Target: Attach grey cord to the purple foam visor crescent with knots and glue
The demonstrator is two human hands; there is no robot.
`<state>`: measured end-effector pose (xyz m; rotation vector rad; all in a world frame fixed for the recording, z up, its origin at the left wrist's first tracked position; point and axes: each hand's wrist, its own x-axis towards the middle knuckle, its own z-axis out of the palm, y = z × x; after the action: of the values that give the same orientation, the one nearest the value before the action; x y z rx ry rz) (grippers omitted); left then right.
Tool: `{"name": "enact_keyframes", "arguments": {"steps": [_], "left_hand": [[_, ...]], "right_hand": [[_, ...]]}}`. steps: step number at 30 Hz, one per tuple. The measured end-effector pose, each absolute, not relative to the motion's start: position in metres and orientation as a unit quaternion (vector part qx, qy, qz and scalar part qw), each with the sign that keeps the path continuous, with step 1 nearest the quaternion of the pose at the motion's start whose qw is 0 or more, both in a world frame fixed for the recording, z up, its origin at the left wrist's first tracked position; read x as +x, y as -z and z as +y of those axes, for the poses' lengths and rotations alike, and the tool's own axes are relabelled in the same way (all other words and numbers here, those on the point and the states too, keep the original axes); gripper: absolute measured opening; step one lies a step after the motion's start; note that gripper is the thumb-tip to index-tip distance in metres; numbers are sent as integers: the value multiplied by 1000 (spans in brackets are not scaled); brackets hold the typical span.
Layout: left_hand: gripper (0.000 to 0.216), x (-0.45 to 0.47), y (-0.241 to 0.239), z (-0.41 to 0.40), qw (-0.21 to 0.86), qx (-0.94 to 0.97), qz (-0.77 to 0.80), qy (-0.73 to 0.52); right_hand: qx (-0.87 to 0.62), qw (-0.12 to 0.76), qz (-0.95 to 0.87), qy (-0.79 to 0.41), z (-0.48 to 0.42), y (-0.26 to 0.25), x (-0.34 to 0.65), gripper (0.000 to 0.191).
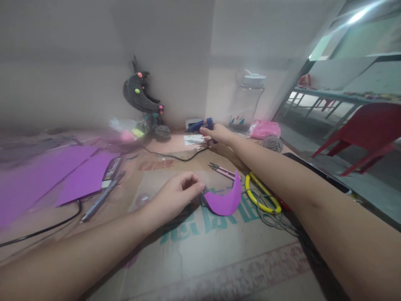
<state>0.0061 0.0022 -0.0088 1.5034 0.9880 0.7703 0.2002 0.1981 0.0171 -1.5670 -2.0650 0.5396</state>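
Note:
A purple paper crescent point(226, 201) is pinched at its left tip between the thumb and fingers of my left hand point(180, 190), just above the cardboard point(200, 259). Farther back, my right hand point(217, 133) is wrapped round a blue glue gun point(200, 125). The gun's nozzle points left, and its black cord point(184, 159) trails over the table to the left. Small pink-handled snips point(221, 169) lie behind the crescent. To its right are yellow-handled scissors point(249, 188) with grey yarn point(269, 217) around them.
Purple paper sheets point(81, 171) and a pen point(100, 200) lie at left. A dark crescent ornament with coloured balls point(138, 94) stands by the wall. A clear jar point(247, 100), pink bag point(265, 128) and yarn ball point(272, 144) are at the back right. A red chair point(369, 129) stands beyond.

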Motion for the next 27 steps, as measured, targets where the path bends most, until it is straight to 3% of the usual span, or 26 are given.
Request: {"name": "enact_keyframes", "arguments": {"steps": [7,12,17,20,23,27], "left_hand": [[21,6,1,3,564,617,430,-342],[21,3,5,9,605,525,404,-441],[23,1,13,14,596,464,400,-518],[23,0,14,15,569,470,412,-534],[22,0,14,15,538,485,421,-547],[22,-1,14,15,507,510,430,-545]], "right_hand": [[-606,198,-751,-175,196,-18,213,34],[-600,232,-756,-119,172,-40,227,31],[-570,268,-765,-134,108,-44,240,44],[-544,252,-788,-138,62,-38,238,38],[-517,174,-827,-140,23,-34,231,46],[-432,161,-873,-160,-10,-31,218,34]]}}
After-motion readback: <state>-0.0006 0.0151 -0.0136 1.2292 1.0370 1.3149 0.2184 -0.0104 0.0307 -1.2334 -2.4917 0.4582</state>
